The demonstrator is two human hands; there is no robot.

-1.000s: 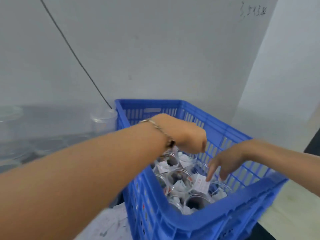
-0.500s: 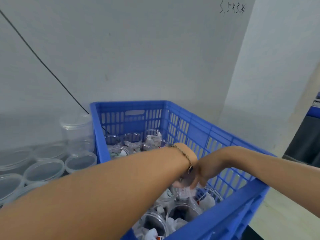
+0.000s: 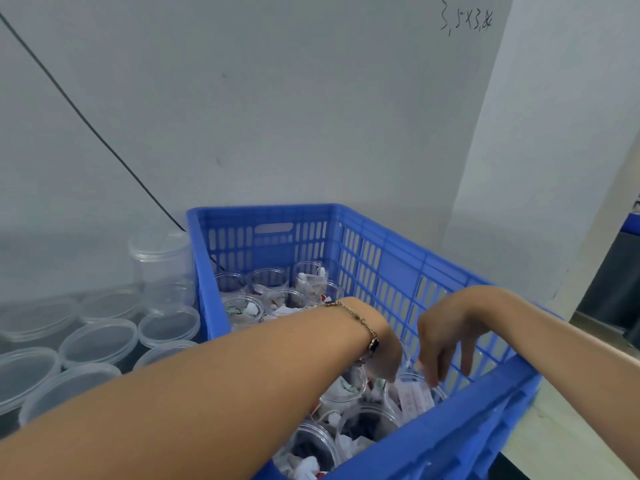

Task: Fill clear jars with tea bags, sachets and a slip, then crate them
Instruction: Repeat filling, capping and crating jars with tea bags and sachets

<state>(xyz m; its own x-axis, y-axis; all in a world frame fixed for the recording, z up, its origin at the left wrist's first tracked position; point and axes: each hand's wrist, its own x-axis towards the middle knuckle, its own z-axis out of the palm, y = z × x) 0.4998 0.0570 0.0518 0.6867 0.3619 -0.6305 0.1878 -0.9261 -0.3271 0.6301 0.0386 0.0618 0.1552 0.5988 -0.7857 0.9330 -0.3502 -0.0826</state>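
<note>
Clear plastic jars [image 3: 358, 426] stand packed in the blue slotted crate [image 3: 381, 268]; since half a second ago the right hand [image 3: 441, 337] has parted from the left hand [image 3: 386, 355], fingers [image 3: 433, 374] loosely spread over the near-right jar's white slip [image 3: 414, 398], left fingers hidden, suggesting slip insertion nearly complete.

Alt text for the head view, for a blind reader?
Both hands, left and right, reach down into a blue crate packed with filled clear jars. Lidded clear jars stand left of it, before a grey wall.
</note>
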